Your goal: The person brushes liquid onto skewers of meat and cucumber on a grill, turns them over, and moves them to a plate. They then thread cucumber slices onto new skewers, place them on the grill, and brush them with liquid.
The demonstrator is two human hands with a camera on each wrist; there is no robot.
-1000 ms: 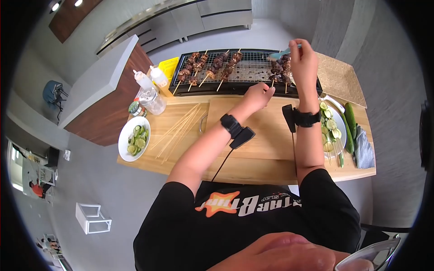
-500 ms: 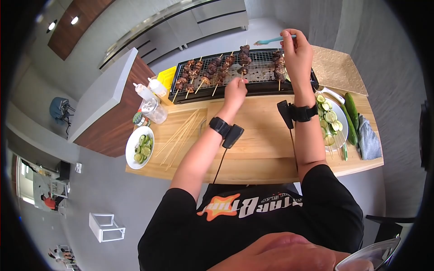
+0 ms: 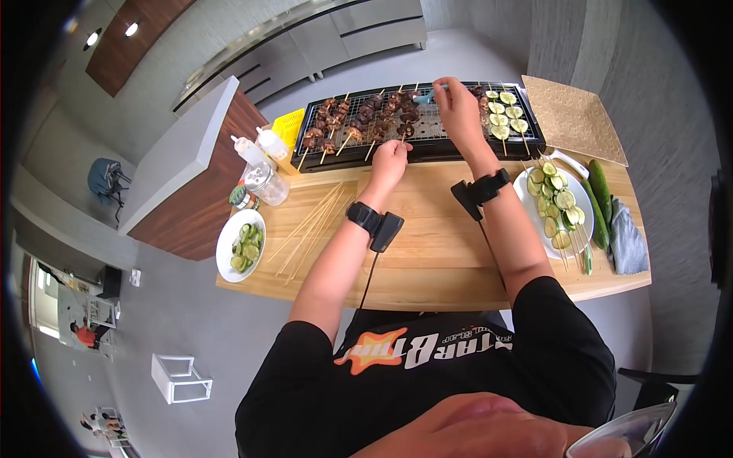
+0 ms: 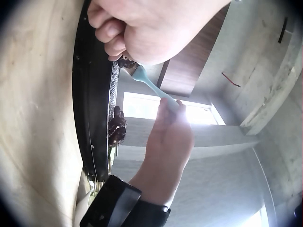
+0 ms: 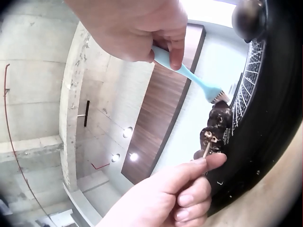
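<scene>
My left hand point(image 3: 391, 161) pinches the bare stick end of a meat skewer point(image 3: 409, 118) at the grill's front edge. Dark, browned chunks of meat point(image 5: 218, 118) are threaded on that stick. In my right hand point(image 3: 460, 114) is a light blue basting brush point(image 5: 208, 89), gripped by its handle. The brush's bristles are right at the far end of the meat, as the right wrist view shows. Under the skewer lies the wire rack of a long black grill point(image 3: 427, 153). More meat skewers point(image 3: 355, 122) lie to the left on the rack.
Cucumber-slice skewers point(image 3: 498, 114) lie at the grill's right end. A white plate of cucumber skewers point(image 3: 538, 240), whole cucumbers point(image 3: 600, 191) and a cloth point(image 3: 628, 240) stand right. At left are squeeze bottles point(image 3: 248, 150), a glass jar point(image 3: 267, 185), a bowl point(image 3: 223, 252) and bare sticks point(image 3: 305, 229).
From the grill's right part, my left hand has lifted the meat skewer and carried it left, then lowered it to the rack. My right hand has brought the brush leftward and down to the meat.
</scene>
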